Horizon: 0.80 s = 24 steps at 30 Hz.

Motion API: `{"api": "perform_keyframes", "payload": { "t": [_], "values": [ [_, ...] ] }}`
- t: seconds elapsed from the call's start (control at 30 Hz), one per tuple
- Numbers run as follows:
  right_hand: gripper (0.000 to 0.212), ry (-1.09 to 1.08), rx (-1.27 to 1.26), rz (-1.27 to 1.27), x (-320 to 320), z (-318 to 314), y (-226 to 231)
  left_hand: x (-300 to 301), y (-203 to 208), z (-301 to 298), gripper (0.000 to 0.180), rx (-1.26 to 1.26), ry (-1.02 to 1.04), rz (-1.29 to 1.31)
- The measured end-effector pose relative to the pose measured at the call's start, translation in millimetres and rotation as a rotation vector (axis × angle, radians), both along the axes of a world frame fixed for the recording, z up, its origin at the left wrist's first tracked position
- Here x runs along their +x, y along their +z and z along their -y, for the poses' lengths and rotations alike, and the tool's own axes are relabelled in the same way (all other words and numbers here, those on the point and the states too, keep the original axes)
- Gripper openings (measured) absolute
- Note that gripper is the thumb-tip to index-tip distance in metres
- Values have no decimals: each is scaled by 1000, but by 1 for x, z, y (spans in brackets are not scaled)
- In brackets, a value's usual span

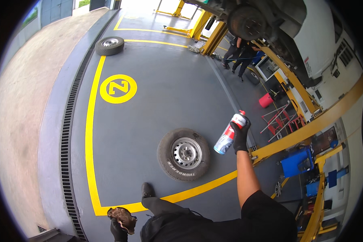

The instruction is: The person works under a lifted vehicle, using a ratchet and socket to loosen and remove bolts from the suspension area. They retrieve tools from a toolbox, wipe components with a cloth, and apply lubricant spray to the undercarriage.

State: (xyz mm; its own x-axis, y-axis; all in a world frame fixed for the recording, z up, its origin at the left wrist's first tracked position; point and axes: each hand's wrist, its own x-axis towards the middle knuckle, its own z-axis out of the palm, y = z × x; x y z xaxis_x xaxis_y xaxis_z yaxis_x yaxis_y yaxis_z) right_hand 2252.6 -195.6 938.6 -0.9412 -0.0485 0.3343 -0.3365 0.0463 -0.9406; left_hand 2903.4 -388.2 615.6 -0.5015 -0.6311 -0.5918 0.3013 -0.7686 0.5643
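My right hand (241,135), in a black glove, is wrapped round a spray can (230,134) with a red top and a white, red and blue body. The can is held out at a tilt in front of me, above the floor. Down at the lower left, my gloved left hand (118,231) grips a crumpled brown rag (124,219). Between the two hands, a wheel with a silver steel rim (186,153) lies flat on the floor, apart from both.
Another wheel (109,45) lies at the far left by the drain grate (73,97). A raised vehicle (310,36) on a yellow lift (306,131) fills the right side. Red stands (279,123) and a blue bin (297,162) are there too. Two people (241,56) stand farther back.
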Motion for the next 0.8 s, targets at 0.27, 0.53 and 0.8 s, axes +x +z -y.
{"api": "perform_keyframes", "payload": {
  "t": [0.27,0.53,0.8],
  "values": [
    [97,809,277,304,-48,350,-35,-7,-90,189,58,-118,378,297],
    [96,394,618,-238,-209,530,-80,-224,-169,466,55,38,157,61],
    [91,115,526,-71,-429,531,-66,-595,-154,721,55,-34,-316,-84]
  ]
}}
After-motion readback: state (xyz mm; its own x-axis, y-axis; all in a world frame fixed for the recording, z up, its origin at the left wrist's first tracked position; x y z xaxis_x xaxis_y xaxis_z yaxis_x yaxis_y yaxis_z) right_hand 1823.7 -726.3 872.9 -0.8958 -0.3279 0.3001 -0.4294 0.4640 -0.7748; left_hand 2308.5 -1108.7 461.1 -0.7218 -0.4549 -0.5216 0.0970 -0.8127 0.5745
